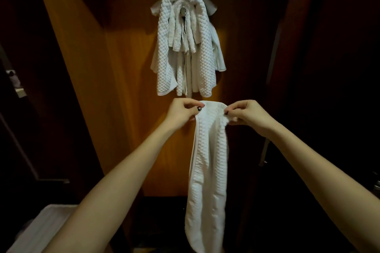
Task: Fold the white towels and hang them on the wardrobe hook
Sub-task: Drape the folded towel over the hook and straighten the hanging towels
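A white waffle-textured towel (207,162) hangs down long and narrow, folded lengthwise, between my two hands. My left hand (183,112) pinches its top left corner and my right hand (245,114) pinches its top right corner, both at chest height in front of the wardrobe. Above them, several white towels (186,47) hang in a bundle from the wardrobe hook (183,10), of which only a small metal part shows between the folds. The held towel's top edge is just below the bundle's lower ends and apart from them.
The hook sits on an orange-brown wooden wardrobe panel (123,88). Dark wood surrounds it on both sides. A vertical metal handle (267,129) runs along the right door edge. A pale flat surface (39,228) lies at the bottom left.
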Tool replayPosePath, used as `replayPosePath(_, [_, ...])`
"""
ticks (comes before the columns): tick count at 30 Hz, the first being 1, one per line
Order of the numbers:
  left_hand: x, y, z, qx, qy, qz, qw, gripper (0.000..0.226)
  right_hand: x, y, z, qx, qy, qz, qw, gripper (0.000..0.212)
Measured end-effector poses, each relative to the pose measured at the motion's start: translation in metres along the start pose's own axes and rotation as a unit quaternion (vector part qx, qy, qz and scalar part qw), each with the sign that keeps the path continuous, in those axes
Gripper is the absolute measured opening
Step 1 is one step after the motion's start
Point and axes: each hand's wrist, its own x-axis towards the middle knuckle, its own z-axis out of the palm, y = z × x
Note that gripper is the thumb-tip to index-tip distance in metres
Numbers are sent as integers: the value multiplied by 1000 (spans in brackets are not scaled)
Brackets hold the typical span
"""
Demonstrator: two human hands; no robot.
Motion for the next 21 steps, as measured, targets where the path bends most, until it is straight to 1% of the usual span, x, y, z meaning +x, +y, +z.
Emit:
replayPosePath(3, [-3, 3, 2, -16, 2, 24, 1000, 24, -6, -3, 3, -31, -67, 1, 997, 27])
replayPosePath(4, [-4, 3, 1, -22, 4, 30, 999, 25, -8, -4, 4, -44, -71, -14, 996, 28])
replayPosePath(7, [-5, 4, -4, -28, -8, 47, 998, 22, -13, -8, 13, -81, -37, -79, 993, 17])
replayPosePath(9, [-6, 6, -6, -48, -28, 48, 997, 22, -15, -14, 21, -124, -14, -134, 983, 9])
replayPosePath(11, [-7, 7, -6, -75, -37, 38, 996, 23, -15, -22, 31, -145, -17, -176, 974, 3])
replayPosePath(14, [-8, 6, -8, -112, -36, 20, 993, 20, -15, -30, 39, -169, -11, -226, 959, 4])
replayPosePath(17, [-10, 5, -12, -187, -41, -10, 981, 11, -10, -36, 41, -219, 33, -265, 939, 11])
replayPosePath(19, [-12, 5, -13, -227, -54, -17, 972, 8, -6, -39, 40, -225, 45, -264, 937, 17])
replayPosePath(21, [-13, 4, -12, -253, -78, -7, 964, 15, -4, -39, 40, -215, 41, -257, 941, 18])
